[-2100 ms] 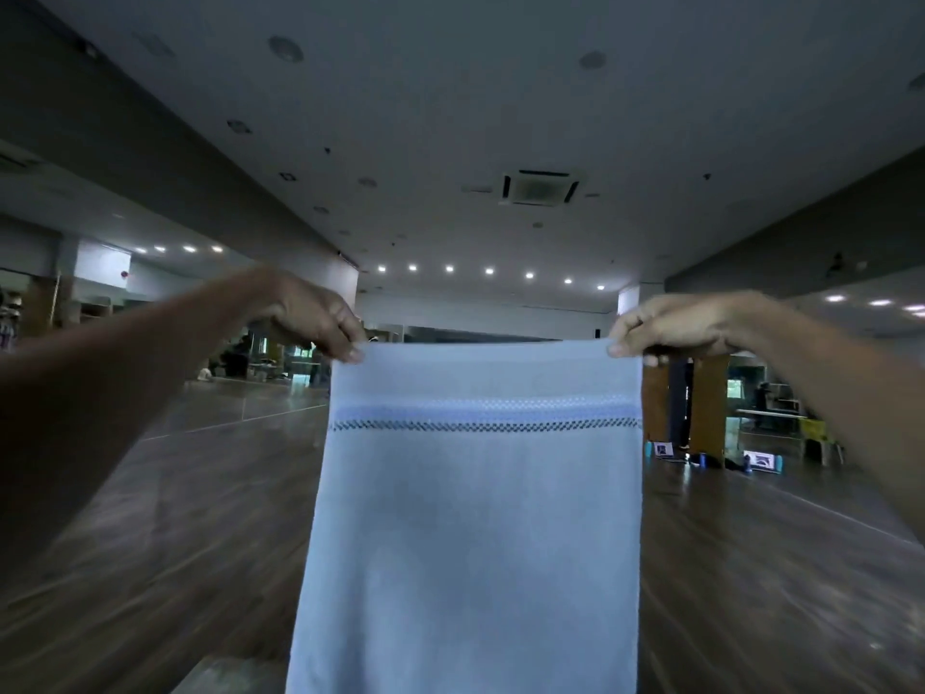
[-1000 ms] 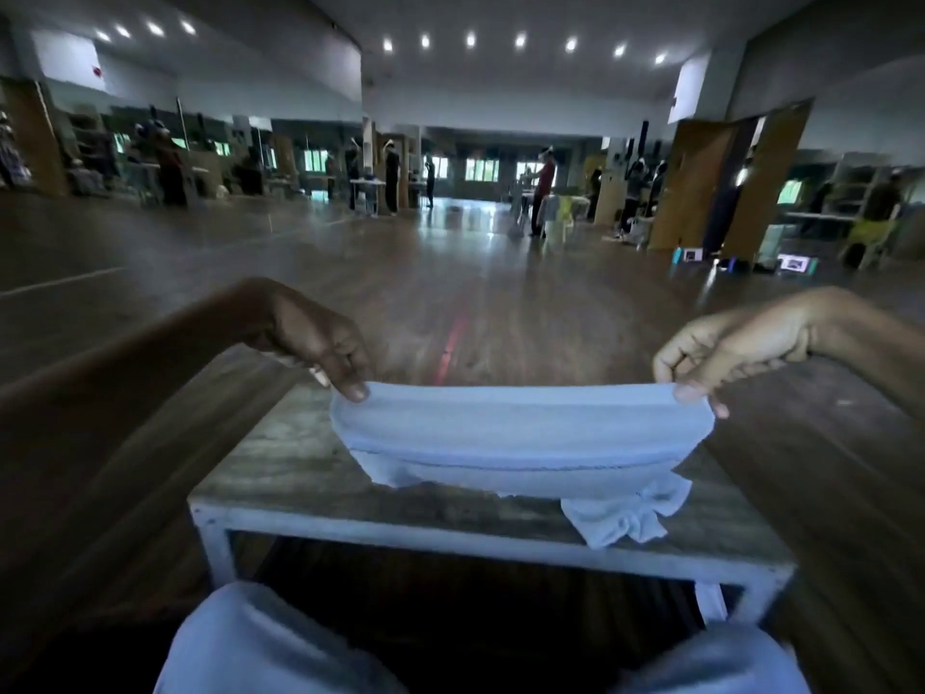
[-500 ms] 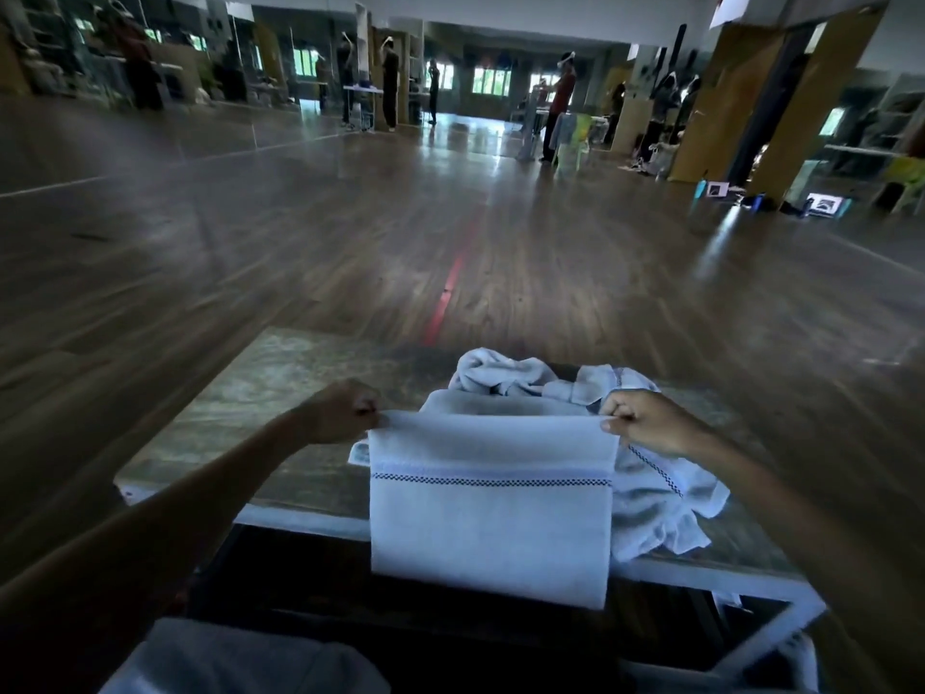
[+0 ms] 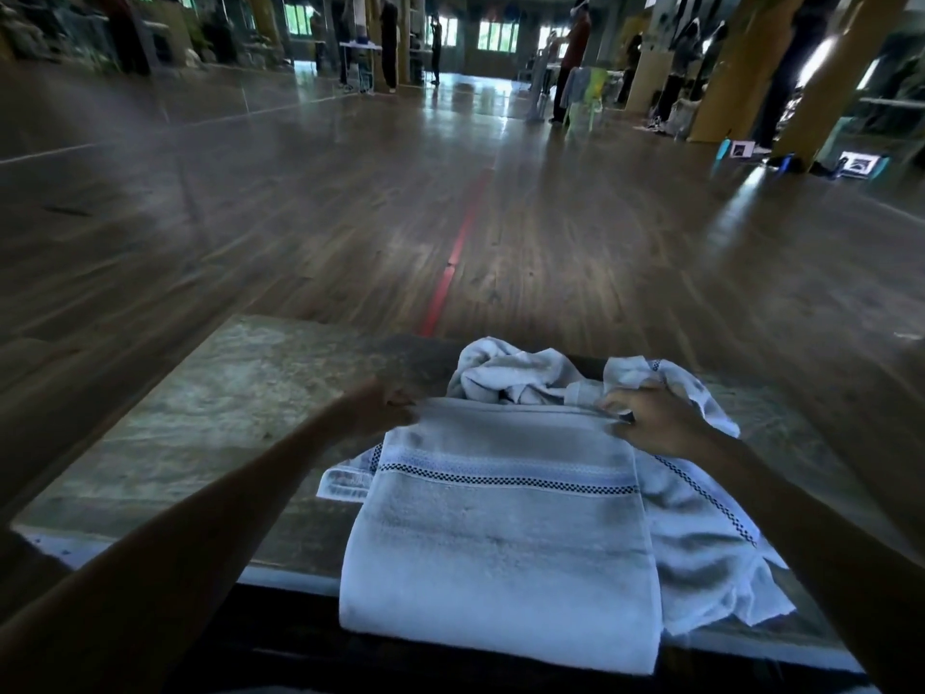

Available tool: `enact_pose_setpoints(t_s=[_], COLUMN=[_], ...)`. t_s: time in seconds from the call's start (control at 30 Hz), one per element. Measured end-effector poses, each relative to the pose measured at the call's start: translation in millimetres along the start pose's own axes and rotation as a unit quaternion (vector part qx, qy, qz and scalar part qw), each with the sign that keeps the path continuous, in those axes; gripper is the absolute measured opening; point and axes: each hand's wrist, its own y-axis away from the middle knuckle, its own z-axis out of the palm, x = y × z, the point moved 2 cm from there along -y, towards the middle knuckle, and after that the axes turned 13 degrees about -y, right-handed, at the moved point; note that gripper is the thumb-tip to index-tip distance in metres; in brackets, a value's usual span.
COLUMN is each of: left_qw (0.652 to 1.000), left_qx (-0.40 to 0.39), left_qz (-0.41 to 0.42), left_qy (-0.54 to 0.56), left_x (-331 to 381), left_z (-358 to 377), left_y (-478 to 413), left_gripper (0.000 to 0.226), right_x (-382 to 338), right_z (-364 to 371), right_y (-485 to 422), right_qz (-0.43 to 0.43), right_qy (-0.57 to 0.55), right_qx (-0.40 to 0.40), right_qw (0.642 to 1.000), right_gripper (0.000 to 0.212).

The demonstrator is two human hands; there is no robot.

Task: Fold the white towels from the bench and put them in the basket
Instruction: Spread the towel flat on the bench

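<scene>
Nearest, the white terry towel with a dark checked band (image 4: 500, 533) lay doubled on the weathered wooden table with a white frame (image 4: 200, 418). Its near fold hung past the table's near edge. I judged it only part folded, with at least one more fold due. At its far edge the left hand (image 4: 380, 408) pinched the left corner and the right hand (image 4: 650, 418) curled its fingers on the right corner, though blur softened the left fingers. Just beyond and to the right, partly under it, the heap of crumpled white towels (image 4: 520, 373) lay unfolded, so most of the work seemed left; their number could not be counted. No basket showed, so whether any towel was already in it could not be told. Farther off, the dark wooden floor with a red line (image 4: 450, 273) ran to standing people (image 4: 570, 52), too dim to make out.
</scene>
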Motion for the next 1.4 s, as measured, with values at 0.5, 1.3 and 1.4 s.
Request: enact_pose_setpoints(t_s=[0.5,1.3,1.4], left_qw=[0.987,0.747,0.802], left_qx=[-0.047,0.407,0.413], left_qz=[0.066,0.275,0.258], left_qy=[-0.137,-0.448,-0.347], left_x=[26,191,203], left_z=[-19,-355,-370], left_y=[13,198,204], left_gripper=[0.028,0.03,0.032], right_x=[-27,-195,-200], right_z=[-30,-352,-362], right_y=[42,253,265], right_qz=[-0.048,-0.185,-0.182], right_qy=[-0.098,-0.186,-0.184], right_qx=[0.01,0.316,0.349], right_qw=[0.994,0.912,0.901], right_gripper=[0.016,0.009,0.01])
